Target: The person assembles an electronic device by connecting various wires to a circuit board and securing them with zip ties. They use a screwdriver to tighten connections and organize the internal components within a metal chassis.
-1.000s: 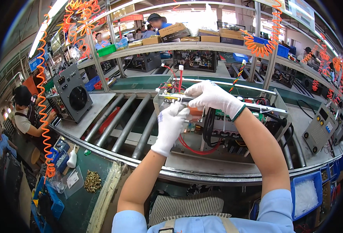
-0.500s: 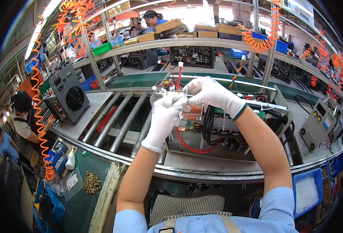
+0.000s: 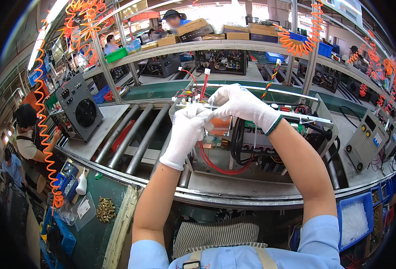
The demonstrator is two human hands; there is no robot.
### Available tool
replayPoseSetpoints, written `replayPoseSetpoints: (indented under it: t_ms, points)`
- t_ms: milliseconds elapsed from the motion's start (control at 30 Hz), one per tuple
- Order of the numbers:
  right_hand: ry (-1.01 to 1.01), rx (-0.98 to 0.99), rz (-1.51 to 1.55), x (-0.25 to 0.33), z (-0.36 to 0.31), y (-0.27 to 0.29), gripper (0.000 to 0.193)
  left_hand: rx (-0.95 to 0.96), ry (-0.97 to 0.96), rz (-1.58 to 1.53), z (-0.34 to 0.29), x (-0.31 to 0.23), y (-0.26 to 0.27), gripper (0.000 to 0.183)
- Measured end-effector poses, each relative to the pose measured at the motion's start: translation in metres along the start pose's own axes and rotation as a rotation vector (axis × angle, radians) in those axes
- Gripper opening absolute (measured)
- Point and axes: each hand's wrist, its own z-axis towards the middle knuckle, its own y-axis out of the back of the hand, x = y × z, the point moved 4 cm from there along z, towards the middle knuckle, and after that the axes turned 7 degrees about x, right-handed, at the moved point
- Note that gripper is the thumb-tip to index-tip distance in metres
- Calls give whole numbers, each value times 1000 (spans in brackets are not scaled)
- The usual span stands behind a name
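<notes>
My left hand (image 3: 185, 136), in a white knit glove, is closed in a pinch at the upper left end of an open metal chassis (image 3: 325, 117). My gloved right hand (image 3: 243, 106) is closed too, its fingertips against the left ones. What they grip between them is hidden. Below the hands are a copper-coloured part (image 3: 220, 126), a loop of red wires (image 3: 218, 168) and a coiled black cable (image 3: 237, 145). Red wires with a white connector (image 3: 206, 71) stand up just behind. A twisted multicoloured wire (image 3: 272, 80) rises beyond my right hand.
Metal rollers (image 3: 139, 140) run left of the chassis. A grey machine with a round fan (image 3: 75, 110) stands beyond them; another grey machine (image 3: 366, 142) is at right. A blue bin (image 3: 340, 224) holds white strips, lower right. Brass fittings (image 3: 105, 210) lie lower left. A person (image 3: 27, 139) works at left.
Both hands have shifted slightly left, still meeting at the fingertips. The chassis also appears a little further left in the picture. A person behind the shelf has changed posture.
</notes>
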Motion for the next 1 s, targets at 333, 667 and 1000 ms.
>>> replayPoseSetpoints:
  t_ms: [333,667,1000]
  points:
    - [161,-48,-154,2,-5,-4,31,-149,-188,536,17,-25,-11,24]
    - [107,-75,-202,5,-7,-3,28,-169,-151,711,17,-34,-17,18]
    - [43,-5,-162,-1,-5,-1,33,-52,-162,68,13,-12,-23,4]
